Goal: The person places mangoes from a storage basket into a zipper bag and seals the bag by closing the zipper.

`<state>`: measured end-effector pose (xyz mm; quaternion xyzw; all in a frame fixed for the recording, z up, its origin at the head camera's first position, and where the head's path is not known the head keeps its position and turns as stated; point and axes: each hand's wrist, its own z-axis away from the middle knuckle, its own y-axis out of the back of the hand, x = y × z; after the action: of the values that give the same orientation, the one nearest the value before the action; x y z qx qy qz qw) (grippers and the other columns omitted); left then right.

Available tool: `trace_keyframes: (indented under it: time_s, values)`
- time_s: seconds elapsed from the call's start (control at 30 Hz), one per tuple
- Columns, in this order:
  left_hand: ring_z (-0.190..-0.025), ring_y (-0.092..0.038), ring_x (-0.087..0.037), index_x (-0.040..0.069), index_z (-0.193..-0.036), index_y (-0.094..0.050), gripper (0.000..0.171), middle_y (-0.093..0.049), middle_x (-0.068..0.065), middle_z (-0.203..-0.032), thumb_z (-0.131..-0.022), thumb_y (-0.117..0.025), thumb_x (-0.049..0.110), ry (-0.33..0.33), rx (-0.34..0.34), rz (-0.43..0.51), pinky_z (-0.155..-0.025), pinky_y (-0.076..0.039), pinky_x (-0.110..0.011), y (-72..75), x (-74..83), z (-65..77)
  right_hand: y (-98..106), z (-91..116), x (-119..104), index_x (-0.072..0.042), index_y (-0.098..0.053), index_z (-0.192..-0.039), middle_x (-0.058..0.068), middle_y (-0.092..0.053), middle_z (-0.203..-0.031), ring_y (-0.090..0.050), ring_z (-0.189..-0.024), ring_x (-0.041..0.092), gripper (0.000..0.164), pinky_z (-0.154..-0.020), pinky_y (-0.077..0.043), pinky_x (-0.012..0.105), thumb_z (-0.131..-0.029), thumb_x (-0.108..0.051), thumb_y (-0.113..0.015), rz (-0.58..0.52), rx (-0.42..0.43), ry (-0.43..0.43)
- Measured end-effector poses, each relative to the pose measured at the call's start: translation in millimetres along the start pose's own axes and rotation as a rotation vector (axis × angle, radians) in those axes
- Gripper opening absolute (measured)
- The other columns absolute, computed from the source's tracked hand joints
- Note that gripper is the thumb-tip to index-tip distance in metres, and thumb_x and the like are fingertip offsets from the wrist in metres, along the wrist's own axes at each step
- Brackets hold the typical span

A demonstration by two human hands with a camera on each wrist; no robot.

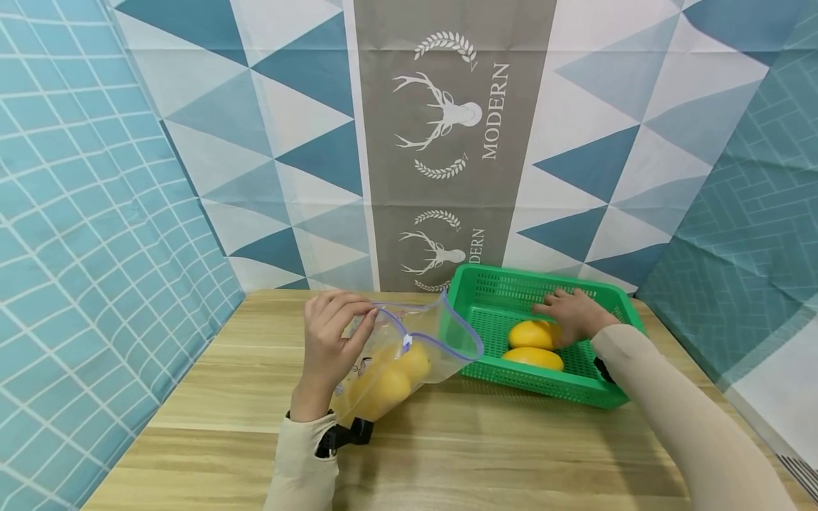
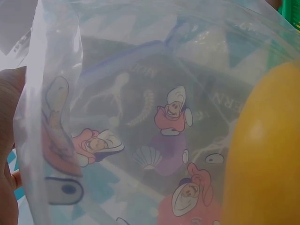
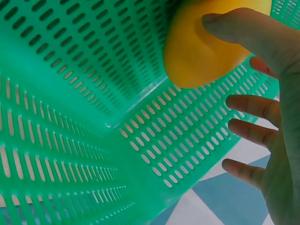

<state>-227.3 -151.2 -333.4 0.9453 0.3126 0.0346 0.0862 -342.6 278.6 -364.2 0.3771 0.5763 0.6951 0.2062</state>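
Note:
My left hand [image 1: 332,337] pinches the rim of a clear zip bag [image 1: 444,341] with a purple seal and a white slider; its mouth gapes toward the right. Several yellow, mango-like fruits [image 1: 391,385] lie inside the bag. In the left wrist view, cartoon prints cover the bag's film [image 2: 140,117], beside one yellow fruit [image 2: 265,154]. Over the green basket [image 1: 543,383], my right hand [image 1: 575,316] reaches with spread fingers. Two yellow fruits show there, a rear one [image 1: 532,333] by the hand and a front one [image 1: 535,358]. The right wrist view has the thumb [image 3: 229,29] over a fruit [image 3: 201,61].
The basket stands at the back right of the wooden table [image 1: 447,454], close to the patterned backdrop [image 1: 447,177]. A blue checked sheet [image 1: 83,213] hangs on the left and a teal one [image 1: 754,213] on the right. The basket's slotted walls rise around the right hand.

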Motion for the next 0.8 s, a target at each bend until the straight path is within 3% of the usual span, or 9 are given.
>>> trace_keyframes:
  time_s: [0.17, 0.37, 0.8]
  values:
    - [-0.084, -0.060, -0.031, 0.003, -0.081, -0.072, 0.027, -0.072, -0.008, -0.084, -0.098, -0.065, 0.022, -0.007, 0.004, -0.003, -0.078, -0.035, -0.054, 0.0, -0.2, 0.2, -9.0, -0.7, 0.1, -0.010, -0.061, -0.130, 0.019, -0.060, -0.121, -0.053, -0.114, 0.044, 0.066, -0.091, -0.040, 0.070, -0.072, -0.032, -0.082, -0.038, 0.001, -0.021]
    - [-0.085, -0.060, -0.031, 0.004, -0.081, -0.072, 0.027, -0.071, -0.008, -0.085, -0.098, -0.064, 0.023, -0.005, 0.003, -0.003, -0.078, -0.035, -0.054, -0.4, -0.3, 0.8, -15.3, -1.3, -2.5, -0.012, -0.062, -0.124, 0.014, -0.061, -0.112, -0.055, -0.104, 0.039, 0.062, -0.086, -0.045, 0.063, -0.072, -0.037, -0.083, -0.069, 0.004, -0.025]
    - [-0.084, -0.060, -0.031, 0.004, -0.081, -0.072, 0.026, -0.072, -0.007, -0.085, -0.098, -0.065, 0.023, -0.006, 0.007, 0.003, -0.078, -0.035, -0.053, -0.4, 0.5, 0.3, -17.3, -3.4, -3.5, -0.010, -0.062, -0.124, 0.017, -0.061, -0.115, -0.056, -0.107, 0.041, 0.061, -0.087, -0.045, 0.064, -0.074, -0.037, -0.083, -0.089, -0.022, -0.040]
